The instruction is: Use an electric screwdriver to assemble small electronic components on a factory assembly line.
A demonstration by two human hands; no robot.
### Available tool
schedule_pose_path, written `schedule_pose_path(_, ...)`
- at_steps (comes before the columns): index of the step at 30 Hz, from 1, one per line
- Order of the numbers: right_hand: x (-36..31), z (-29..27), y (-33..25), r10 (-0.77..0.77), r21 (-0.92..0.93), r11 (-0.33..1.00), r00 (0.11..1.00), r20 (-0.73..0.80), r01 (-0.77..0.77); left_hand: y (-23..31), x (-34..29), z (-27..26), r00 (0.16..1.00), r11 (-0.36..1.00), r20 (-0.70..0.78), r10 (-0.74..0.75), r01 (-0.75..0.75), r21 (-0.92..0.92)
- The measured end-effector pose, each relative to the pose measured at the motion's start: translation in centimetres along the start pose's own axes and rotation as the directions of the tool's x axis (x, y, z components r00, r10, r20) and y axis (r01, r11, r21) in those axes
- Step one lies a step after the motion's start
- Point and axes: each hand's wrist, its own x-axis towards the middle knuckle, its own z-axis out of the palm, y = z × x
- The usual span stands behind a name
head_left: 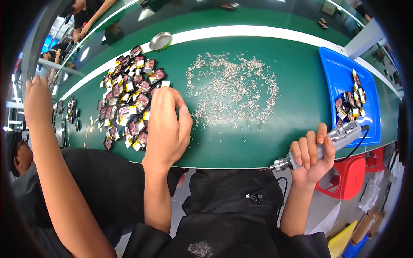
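My right hand [313, 154] grips a grey electric screwdriver [343, 136], its fingers wrapped around the body. The tool lies tilted over the table's near edge, its chuck and thin bit pointing left. My left hand [165, 127] is over the right side of a heap of small black electronic modules [124, 101] with pinkish boards and white and yellow tags. Its fingers are bent and pressed together, their tips facing away from me, so whatever they may hold is hidden. To the right of this hand, many tiny pale screw-like pieces [234, 88] lie scattered on the green table [297, 94].
A blue tray [373, 129] at the right holds several similar modules. A round metal dish [161, 41] stands behind the heap. On my left sits a co-worker, whose raised forearm [53, 159] is near. A red stool [355, 178] stands below the tray. A black cord trails from the screwdriver.
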Motion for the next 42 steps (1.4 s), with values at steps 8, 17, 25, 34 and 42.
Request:
schedule_pose_path(8,0.2,4.0,0.5,-0.137,0.010,0.990,0.990,-0.029,0.138,5.7,-4.7,2.0,0.993,0.599,0.035,-0.117,0.099,-0.794)
schedule_pose_path(17,0.2,6.7,1.2,-0.248,0.012,0.969,0.966,0.071,0.248,7.6,-6.0,3.4,0.944,0.050,0.269,-0.189,0.283,-0.958)
schedule_pose_path(25,-0.2,7.6,1.2,-0.233,0.092,0.968,0.973,-0.008,0.232,7.6,-6.4,3.4,0.948,0.006,0.295,-0.119,0.298,-0.955)
schedule_pose_path(34,-0.1,7.5,1.0,-0.253,0.102,0.961,0.967,-0.040,0.255,7.5,-6.0,3.7,0.950,-0.056,0.304,-0.073,0.300,-0.952)
schedule_pose_path(42,-0.1,7.0,0.9,-0.233,0.012,0.972,0.972,0.037,0.233,7.4,-5.8,3.6,0.928,-0.018,0.361,-0.088,0.361,-0.933)
